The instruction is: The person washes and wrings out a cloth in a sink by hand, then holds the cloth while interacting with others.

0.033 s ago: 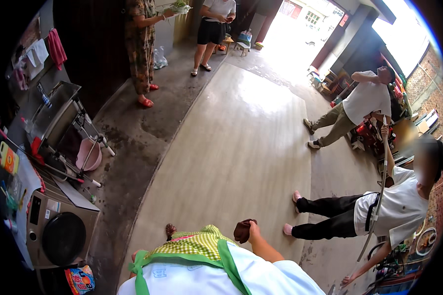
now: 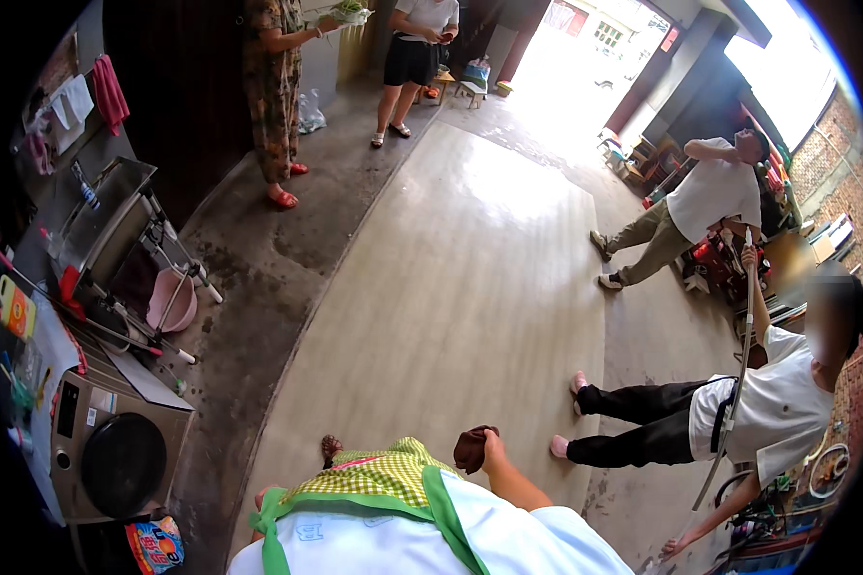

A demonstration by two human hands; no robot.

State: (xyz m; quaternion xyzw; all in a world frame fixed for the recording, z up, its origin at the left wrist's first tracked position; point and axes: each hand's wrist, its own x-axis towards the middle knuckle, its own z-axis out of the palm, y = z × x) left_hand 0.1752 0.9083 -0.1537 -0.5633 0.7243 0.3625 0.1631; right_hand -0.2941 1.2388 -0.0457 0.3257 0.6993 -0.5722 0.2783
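Note:
My right hand (image 2: 494,452) reaches forward past my apron, its fingers closed on a dark brown, soft-looking folded thing (image 2: 472,449). Whether that is a cloth or a pouch, I cannot make out. Only a sliver of my left hand (image 2: 262,497) shows beside the apron's left edge; its fingers are hidden. The yellow-green checked apron (image 2: 374,479) with green trim covers my front, over a pale top. One foot in a dark shoe (image 2: 331,448) peeks out beyond it.
On the right, one person holds a long pole (image 2: 738,383); another stands behind. Two people stand at the far left, one carrying greens (image 2: 350,13). Along the left are a washing machine (image 2: 72,470), a metal sink (image 2: 115,206) and a pink basin (image 2: 171,299). Pale flooring (image 2: 431,287) stretches ahead.

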